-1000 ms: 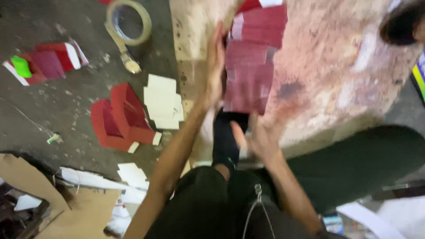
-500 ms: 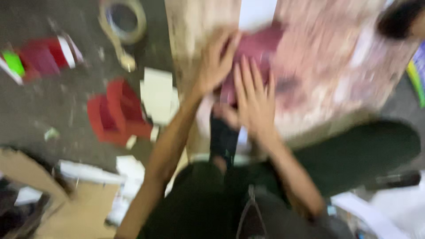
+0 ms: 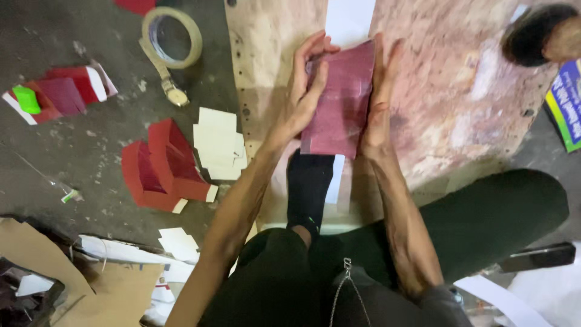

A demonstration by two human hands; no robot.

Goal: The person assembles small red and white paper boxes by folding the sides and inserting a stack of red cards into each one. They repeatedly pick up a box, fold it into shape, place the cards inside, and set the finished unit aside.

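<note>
Nearest the camera, the person's dark-trousered legs point(image 3: 484, 230) are folded on the floor, one black-socked foot point(image 3: 308, 188) resting on the near edge of a stained wooden board point(image 3: 460, 115); both forearms reach forward over it. The left hand point(image 3: 299, 100) and right hand point(image 3: 378, 103) stand either side of a stack of dark red sheets point(image 3: 342, 100), palms turned inward, pressing it between them; left fingers curl over its upper left corner, right fingers lie straight along its right edge; the stack sits on the board, over a white strip point(image 3: 348, 21) that runs away from the person.

On the grey floor to the left: a folded red card box point(image 3: 160, 169), open, just beside a small pile of cream card pieces point(image 3: 218, 145); farther left, more red pieces with a green scrap point(image 3: 27, 100); beyond these, a roll of clear tape point(image 3: 172, 36). Brown cardboard point(image 3: 91, 284) lies at the near left corner.
</note>
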